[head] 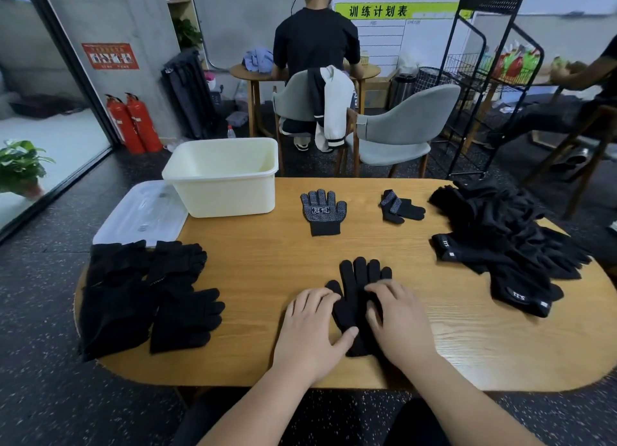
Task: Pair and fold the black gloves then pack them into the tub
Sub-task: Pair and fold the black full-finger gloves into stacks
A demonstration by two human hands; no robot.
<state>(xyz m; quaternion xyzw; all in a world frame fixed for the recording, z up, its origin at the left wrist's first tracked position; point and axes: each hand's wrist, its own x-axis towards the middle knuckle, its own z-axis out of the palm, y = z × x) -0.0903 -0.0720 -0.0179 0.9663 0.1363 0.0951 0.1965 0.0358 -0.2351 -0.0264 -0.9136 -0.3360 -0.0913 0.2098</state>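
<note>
A black knit glove lies flat near the table's front edge, fingers pointing away from me. My left hand rests on its left side with the thumb across the cuff. My right hand presses on its right side with spread fingers. Farther back lie a dotted-palm glove and a crumpled glove. A cream tub stands at the back left and looks empty. A heap of black gloves fills the right side. Folded black gloves lie at the left.
A clear plastic lid lies beside the tub, overhanging the wooden table. Grey chairs stand behind the table. One person sits with their back to me; another sits at the far right by a black wire rack.
</note>
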